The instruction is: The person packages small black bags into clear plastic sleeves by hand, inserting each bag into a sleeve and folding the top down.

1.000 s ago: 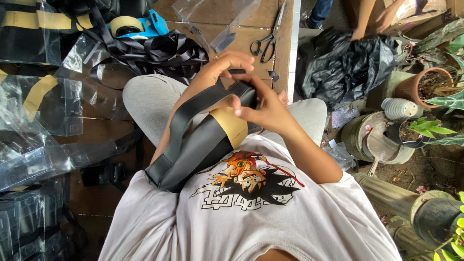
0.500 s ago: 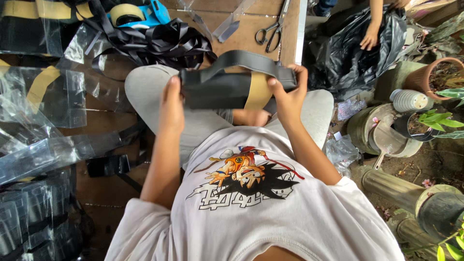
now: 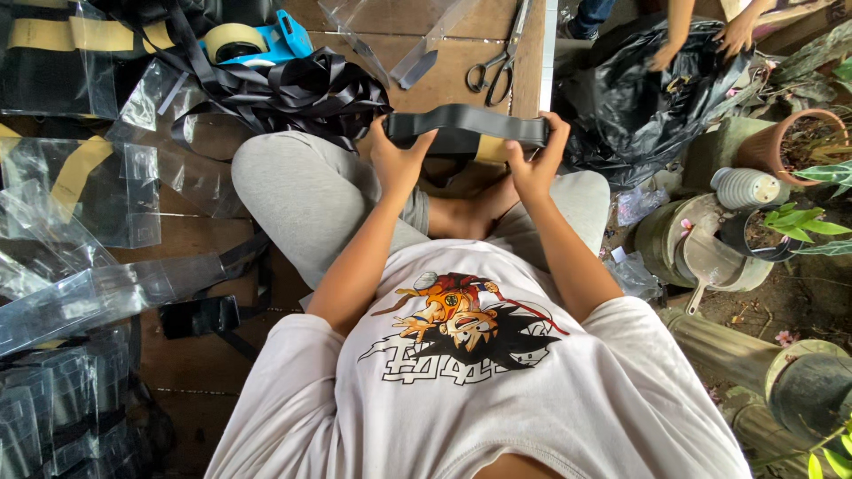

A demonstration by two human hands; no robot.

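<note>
Gripping a folded black strap bundle (image 3: 466, 130) banded with tan tape, both hands are holding it level above the lap. The left hand (image 3: 401, 160) is clamping the bundle's left end, thumb over the top; the right hand (image 3: 535, 164) is pinching the right end, fingers curling over the upper edge. Both forearms are angling up from the torso. Loose black ribbon (image 3: 293, 89) is lying just beyond, scissors (image 3: 499, 62) and a blue tape dispenser (image 3: 253, 40) farther off.
</note>
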